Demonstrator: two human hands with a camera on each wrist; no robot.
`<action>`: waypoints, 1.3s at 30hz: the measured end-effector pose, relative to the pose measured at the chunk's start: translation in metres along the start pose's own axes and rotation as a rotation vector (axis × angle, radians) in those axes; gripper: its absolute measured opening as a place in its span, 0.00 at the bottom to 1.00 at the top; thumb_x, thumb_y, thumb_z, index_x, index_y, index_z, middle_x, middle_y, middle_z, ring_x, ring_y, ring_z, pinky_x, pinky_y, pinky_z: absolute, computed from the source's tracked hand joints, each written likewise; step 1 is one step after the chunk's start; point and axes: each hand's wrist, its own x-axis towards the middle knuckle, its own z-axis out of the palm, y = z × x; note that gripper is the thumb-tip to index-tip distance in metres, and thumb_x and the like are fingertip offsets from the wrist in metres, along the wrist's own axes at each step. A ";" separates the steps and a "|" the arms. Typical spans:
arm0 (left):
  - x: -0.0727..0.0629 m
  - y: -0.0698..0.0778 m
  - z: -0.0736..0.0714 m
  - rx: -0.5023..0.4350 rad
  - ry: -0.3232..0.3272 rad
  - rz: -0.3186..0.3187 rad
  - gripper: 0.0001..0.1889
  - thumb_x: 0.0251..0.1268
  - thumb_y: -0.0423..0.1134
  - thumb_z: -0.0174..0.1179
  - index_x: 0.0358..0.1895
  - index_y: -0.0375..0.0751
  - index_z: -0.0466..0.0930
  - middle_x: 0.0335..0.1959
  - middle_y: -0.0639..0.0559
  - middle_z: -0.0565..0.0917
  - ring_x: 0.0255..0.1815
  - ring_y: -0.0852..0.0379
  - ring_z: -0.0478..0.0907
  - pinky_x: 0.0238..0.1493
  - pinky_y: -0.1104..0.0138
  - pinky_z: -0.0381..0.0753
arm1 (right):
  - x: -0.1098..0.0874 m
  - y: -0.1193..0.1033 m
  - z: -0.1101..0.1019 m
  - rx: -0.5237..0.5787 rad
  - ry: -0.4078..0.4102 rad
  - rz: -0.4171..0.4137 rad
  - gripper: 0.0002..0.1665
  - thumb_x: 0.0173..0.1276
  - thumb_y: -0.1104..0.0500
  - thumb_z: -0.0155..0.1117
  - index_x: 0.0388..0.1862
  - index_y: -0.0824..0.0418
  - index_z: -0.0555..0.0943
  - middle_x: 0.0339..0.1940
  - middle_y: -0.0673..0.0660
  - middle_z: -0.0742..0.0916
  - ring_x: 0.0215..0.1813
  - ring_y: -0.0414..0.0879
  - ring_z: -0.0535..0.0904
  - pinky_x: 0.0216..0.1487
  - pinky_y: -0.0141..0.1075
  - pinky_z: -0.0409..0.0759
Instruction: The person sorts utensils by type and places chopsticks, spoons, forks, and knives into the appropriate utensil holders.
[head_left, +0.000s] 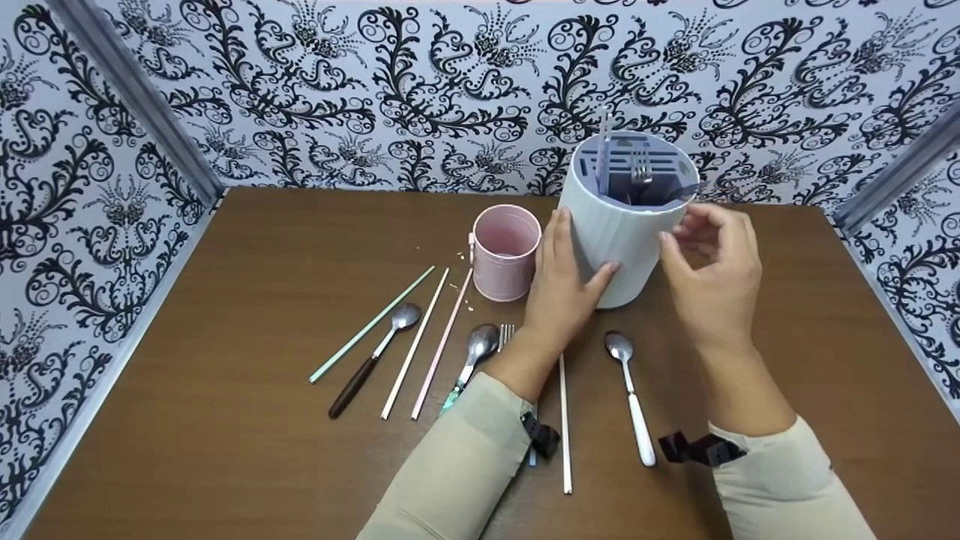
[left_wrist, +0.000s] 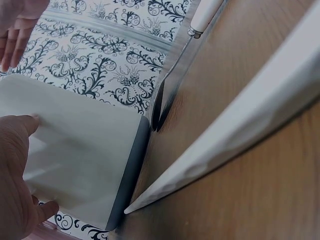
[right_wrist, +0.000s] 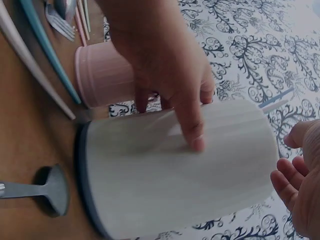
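Observation:
A tall white utensil holder (head_left: 626, 240) with a grey slotted top stands at the back right of the table. My left hand (head_left: 559, 281) grips its left side, thumb across the front and fingers behind, as the right wrist view shows. Chopsticks (head_left: 603, 154) and a fork (head_left: 641, 165) stick up out of the holder. Beside the right rim is my right hand (head_left: 716, 262), its fingers loosely bent with nothing visible between them. In the right wrist view, that hand (right_wrist: 302, 182) is near the holder's top end. A white-handled spoon (head_left: 631, 397) lies in front of the holder.
Left of the holder stands a pink cup (head_left: 506, 259). A green chopstick (head_left: 371, 326), a dark-handled spoon (head_left: 375, 360), a pink chopstick (head_left: 442, 345) and a white chopstick (head_left: 565, 427) lie in front. Another spoon (head_left: 481, 345) and a fork (head_left: 507, 332) are partly under my left arm. Patterned walls enclose the table.

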 end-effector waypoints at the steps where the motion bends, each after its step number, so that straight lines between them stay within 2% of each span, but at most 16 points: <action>1: 0.000 0.000 0.000 -0.002 -0.003 -0.005 0.50 0.65 0.52 0.72 0.81 0.33 0.52 0.80 0.34 0.62 0.83 0.41 0.59 0.84 0.57 0.58 | -0.002 0.002 -0.001 0.000 -0.003 0.011 0.22 0.63 0.71 0.73 0.56 0.73 0.81 0.43 0.40 0.79 0.45 0.40 0.83 0.52 0.27 0.84; 7: 0.000 0.001 0.001 -0.015 -0.024 -0.033 0.51 0.65 0.52 0.71 0.82 0.35 0.51 0.81 0.35 0.61 0.84 0.42 0.58 0.84 0.57 0.57 | -0.013 0.012 -0.008 -0.010 -0.020 0.066 0.22 0.63 0.72 0.72 0.56 0.72 0.81 0.43 0.42 0.79 0.43 0.38 0.83 0.49 0.23 0.83; 12: 0.000 0.002 0.001 -0.019 -0.037 -0.047 0.51 0.65 0.53 0.71 0.82 0.36 0.51 0.81 0.36 0.61 0.84 0.42 0.57 0.85 0.57 0.57 | -0.020 0.016 -0.015 -0.029 -0.074 0.107 0.24 0.63 0.73 0.72 0.58 0.71 0.80 0.44 0.44 0.80 0.42 0.35 0.83 0.47 0.22 0.83; 22: 0.000 0.004 0.002 -0.008 -0.045 -0.051 0.51 0.66 0.53 0.71 0.83 0.37 0.50 0.82 0.37 0.61 0.84 0.43 0.57 0.84 0.58 0.57 | -0.026 0.024 -0.026 -0.166 -0.290 0.165 0.27 0.65 0.67 0.74 0.62 0.68 0.78 0.50 0.60 0.83 0.42 0.28 0.80 0.43 0.15 0.79; 29: 0.000 0.002 0.001 0.001 -0.031 -0.031 0.51 0.66 0.53 0.71 0.82 0.35 0.51 0.81 0.37 0.61 0.83 0.43 0.58 0.84 0.58 0.59 | -0.025 0.023 -0.028 -0.247 -0.437 0.167 0.28 0.67 0.65 0.73 0.63 0.69 0.76 0.50 0.62 0.83 0.41 0.27 0.80 0.42 0.16 0.79; 33: 0.000 0.000 0.001 0.005 -0.035 -0.039 0.51 0.66 0.53 0.70 0.83 0.36 0.50 0.82 0.37 0.60 0.84 0.43 0.57 0.84 0.58 0.58 | -0.025 0.022 -0.029 -0.273 -0.493 0.157 0.28 0.66 0.65 0.74 0.64 0.69 0.76 0.50 0.63 0.83 0.42 0.33 0.81 0.43 0.15 0.78; 37: 0.000 -0.001 0.001 0.011 -0.038 -0.036 0.51 0.66 0.53 0.70 0.83 0.36 0.49 0.82 0.36 0.60 0.84 0.42 0.57 0.84 0.57 0.58 | -0.025 0.021 -0.030 -0.298 -0.551 0.158 0.29 0.67 0.64 0.73 0.64 0.69 0.76 0.51 0.65 0.84 0.44 0.46 0.84 0.44 0.14 0.75; 39: 0.000 -0.001 0.001 0.011 -0.038 -0.034 0.51 0.67 0.53 0.70 0.83 0.35 0.49 0.82 0.35 0.60 0.84 0.42 0.57 0.84 0.57 0.57 | -0.025 0.020 -0.031 -0.307 -0.585 0.165 0.29 0.68 0.63 0.73 0.65 0.69 0.76 0.51 0.65 0.84 0.46 0.51 0.85 0.44 0.17 0.77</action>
